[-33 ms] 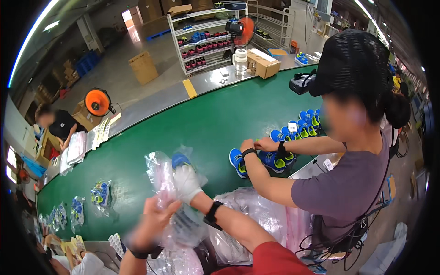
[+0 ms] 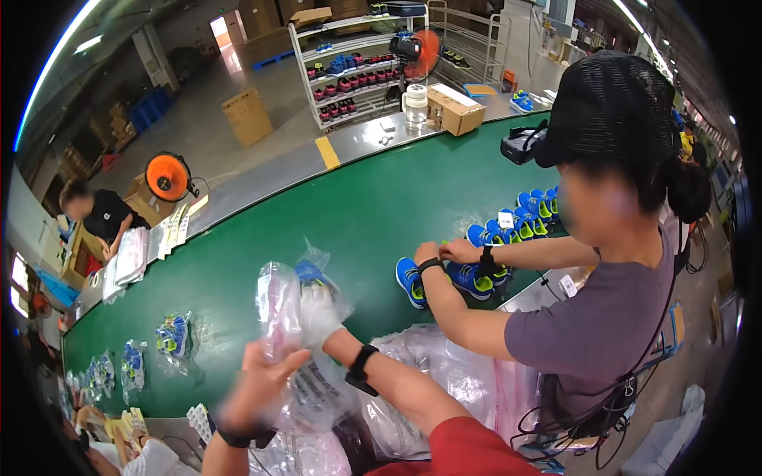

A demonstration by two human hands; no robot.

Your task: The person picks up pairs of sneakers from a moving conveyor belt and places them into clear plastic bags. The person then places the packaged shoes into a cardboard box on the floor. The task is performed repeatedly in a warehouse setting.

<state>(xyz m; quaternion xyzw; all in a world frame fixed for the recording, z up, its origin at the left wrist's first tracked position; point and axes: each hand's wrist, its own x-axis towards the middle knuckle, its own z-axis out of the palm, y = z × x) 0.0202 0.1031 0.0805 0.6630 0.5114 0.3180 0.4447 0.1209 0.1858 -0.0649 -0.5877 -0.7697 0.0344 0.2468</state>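
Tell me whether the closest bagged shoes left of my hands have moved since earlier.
No: the bagged shoes show no visible shift either way against the yellow stripe.

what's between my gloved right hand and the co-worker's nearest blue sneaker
The head view shows clear plastic film beside the right hand, then bare green conveyor belt.
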